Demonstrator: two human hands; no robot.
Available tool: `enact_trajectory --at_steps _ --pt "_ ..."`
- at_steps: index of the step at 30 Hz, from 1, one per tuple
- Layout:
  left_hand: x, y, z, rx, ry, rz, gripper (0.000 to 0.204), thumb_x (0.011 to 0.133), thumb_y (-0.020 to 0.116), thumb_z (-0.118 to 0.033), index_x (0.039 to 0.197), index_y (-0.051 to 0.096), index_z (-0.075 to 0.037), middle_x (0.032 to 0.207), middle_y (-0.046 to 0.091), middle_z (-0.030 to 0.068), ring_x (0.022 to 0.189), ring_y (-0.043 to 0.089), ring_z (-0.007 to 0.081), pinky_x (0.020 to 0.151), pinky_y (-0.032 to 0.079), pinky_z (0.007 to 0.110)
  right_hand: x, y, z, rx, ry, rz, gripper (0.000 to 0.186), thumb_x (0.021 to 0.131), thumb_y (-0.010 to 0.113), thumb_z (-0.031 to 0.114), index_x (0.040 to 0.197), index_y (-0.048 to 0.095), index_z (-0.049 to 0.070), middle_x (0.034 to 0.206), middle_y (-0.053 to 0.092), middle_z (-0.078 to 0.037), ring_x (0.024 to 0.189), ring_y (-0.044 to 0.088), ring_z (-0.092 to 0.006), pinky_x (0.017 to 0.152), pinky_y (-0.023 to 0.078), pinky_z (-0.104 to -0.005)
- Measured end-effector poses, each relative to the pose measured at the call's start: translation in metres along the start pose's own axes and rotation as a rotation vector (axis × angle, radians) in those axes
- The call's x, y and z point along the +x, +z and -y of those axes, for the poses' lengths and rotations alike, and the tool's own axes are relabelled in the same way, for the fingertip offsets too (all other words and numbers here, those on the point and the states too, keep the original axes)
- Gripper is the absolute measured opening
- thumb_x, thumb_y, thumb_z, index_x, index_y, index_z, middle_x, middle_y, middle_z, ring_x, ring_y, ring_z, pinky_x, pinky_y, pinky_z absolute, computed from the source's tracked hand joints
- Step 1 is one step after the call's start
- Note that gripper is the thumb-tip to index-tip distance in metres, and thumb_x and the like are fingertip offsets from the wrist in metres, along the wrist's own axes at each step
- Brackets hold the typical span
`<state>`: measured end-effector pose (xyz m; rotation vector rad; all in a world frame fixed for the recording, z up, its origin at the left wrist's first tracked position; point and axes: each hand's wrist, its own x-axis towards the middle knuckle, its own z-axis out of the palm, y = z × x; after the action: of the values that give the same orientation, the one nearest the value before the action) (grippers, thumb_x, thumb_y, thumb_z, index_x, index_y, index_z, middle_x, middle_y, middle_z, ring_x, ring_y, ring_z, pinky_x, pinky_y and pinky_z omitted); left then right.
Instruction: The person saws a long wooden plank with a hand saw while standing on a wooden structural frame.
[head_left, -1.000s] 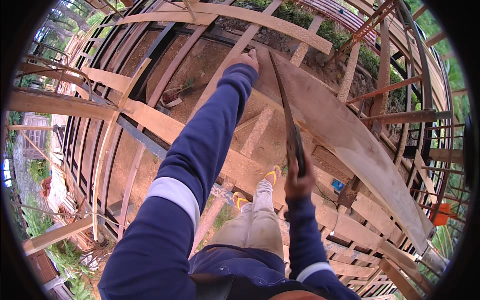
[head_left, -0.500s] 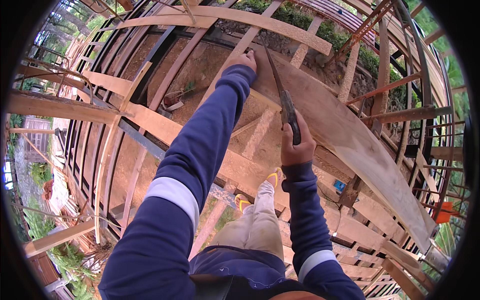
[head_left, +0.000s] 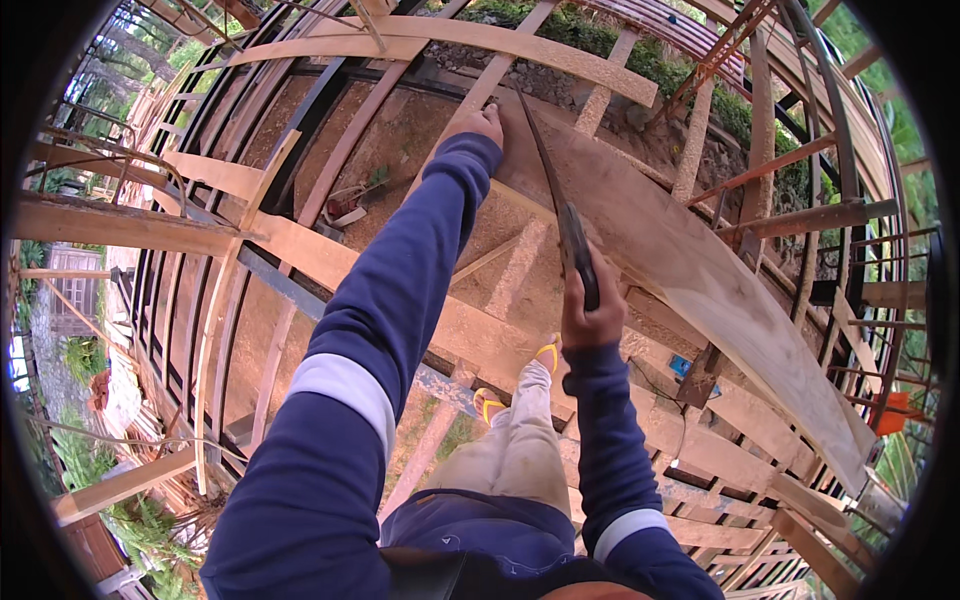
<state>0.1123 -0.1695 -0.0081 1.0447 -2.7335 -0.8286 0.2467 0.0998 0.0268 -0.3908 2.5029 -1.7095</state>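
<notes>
A handsaw [head_left: 545, 165] with a long dark blade and dark handle is in my right hand [head_left: 595, 305], fingers wrapped round the grip. Its blade points away from me and lies across the far-left part of a wide wooden plank [head_left: 690, 260]. My left hand [head_left: 486, 124] is closed on that plank's left end, thumb up, left of the blade; its fingers are partly hidden. The plank curves away to the lower right in the fisheye picture. Whether the teeth are inside a cut is too fine to make out.
Open timber joists and beams [head_left: 300, 245] surround me, with gaps down to brown ground. My feet, in yellow-strapped sandals [head_left: 490, 404], stand on the framing. A small blue object [head_left: 681, 366] with a cord lies right of my legs. Rusty metal bars [head_left: 800, 225] rise at the right.
The saw and my right hand have come a little toward me. My left hand stays at the plank's end, with the whole view shifted slightly.
</notes>
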Motion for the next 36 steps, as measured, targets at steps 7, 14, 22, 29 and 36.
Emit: enact_trajectory --at_steps 7,14,22,29,36 --pt "-0.005 -0.009 -0.006 0.034 -0.068 0.046 0.061 0.101 0.025 -0.048 0.113 0.07 -0.007 0.112 0.066 0.0267 0.109 0.062 0.0426 0.098 0.047 0.051 -0.093 -0.027 -0.035 0.149 -0.021 -0.058 0.043 0.095 0.054 0.015 0.13 0.052 -0.01 0.119 0.065 -0.024 0.108 0.065 -0.0251 0.095 0.05 -0.0359" --pt "-0.005 -0.002 0.003 -0.025 -0.016 0.005 0.064 0.101 0.025 -0.049 0.108 0.071 -0.004 0.112 0.066 0.0263 0.108 0.062 0.0438 0.097 0.047 0.052 -0.034 -0.005 -0.017 0.023 -0.036 -0.074 0.04 0.093 0.059 0.013 0.131 0.056 0.0 0.105 0.071 -0.019 0.094 0.07 -0.0227 0.083 0.053 -0.0315" --pt "0.006 0.006 -0.01 -0.038 -0.059 -0.036 0.061 0.099 0.031 -0.051 0.105 0.073 -0.006 0.106 0.067 0.0275 0.103 0.064 0.0446 0.093 0.049 0.05 0.018 0.006 0.003 0.0 -0.027 -0.028 0.04 0.093 0.059 0.016 0.13 0.058 0.0 0.107 0.07 -0.024 0.095 0.071 -0.0242 0.083 0.054 -0.0343" --pt "0.006 0.006 0.019 -0.097 0.057 -0.019 0.049 0.1 0.035 -0.04 0.11 0.069 -0.007 0.107 0.069 0.0221 0.103 0.065 0.0398 0.091 0.051 0.047 -0.126 -0.022 -0.015 0.367 -0.118 0.01 0.058 0.102 0.047 0.033 0.141 0.041 -0.011 0.136 0.053 -0.03 0.123 0.056 -0.0391 0.106 0.045 -0.0422" --pt "-0.018 -0.013 0.015 -0.163 -0.003 -0.001 0.05 0.102 0.032 -0.037 0.106 0.071 -0.005 0.104 0.069 0.0218 0.097 0.066 0.0412 0.089 0.051 0.049 0.01 0.026 -0.02 -0.025 0.047 -0.019 0.049 0.099 0.057 0.028 0.132 0.054 -0.008 0.13 0.06 -0.024 0.115 0.06 -0.0307 0.095 0.048 -0.0366"
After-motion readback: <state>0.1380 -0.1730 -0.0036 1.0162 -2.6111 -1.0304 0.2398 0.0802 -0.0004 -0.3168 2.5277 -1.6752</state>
